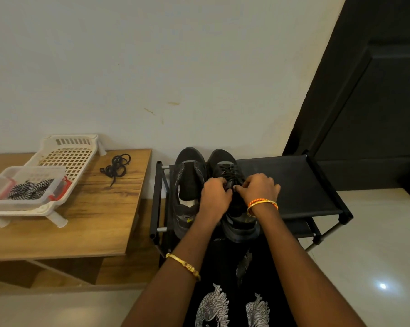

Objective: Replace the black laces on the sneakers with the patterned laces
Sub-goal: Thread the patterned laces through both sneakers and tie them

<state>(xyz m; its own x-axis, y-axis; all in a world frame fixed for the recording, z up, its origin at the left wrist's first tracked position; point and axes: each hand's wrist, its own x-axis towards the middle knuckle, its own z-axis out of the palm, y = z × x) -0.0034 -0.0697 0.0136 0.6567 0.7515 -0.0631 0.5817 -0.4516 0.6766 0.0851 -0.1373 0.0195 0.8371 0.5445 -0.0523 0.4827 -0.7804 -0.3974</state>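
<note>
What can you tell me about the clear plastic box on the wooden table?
The clear plastic box is a shallow, see-through rectangular container with red latches at its ends. It is open; no lid shows on it. Inside lies a heap of black-and-white patterned laces. It rests tilted on the near end of a cream slotted plastic rack, which stands on the wooden table. No hand touches it.

Rack top [293, 185] right of sneakers [223, 166] open — wall [199, 90] behind.

Left sneaker [187, 185] unlaced; right sneaker [225, 168] black-laced (upright on rack); patterned laces [30, 190] in box.
</note>
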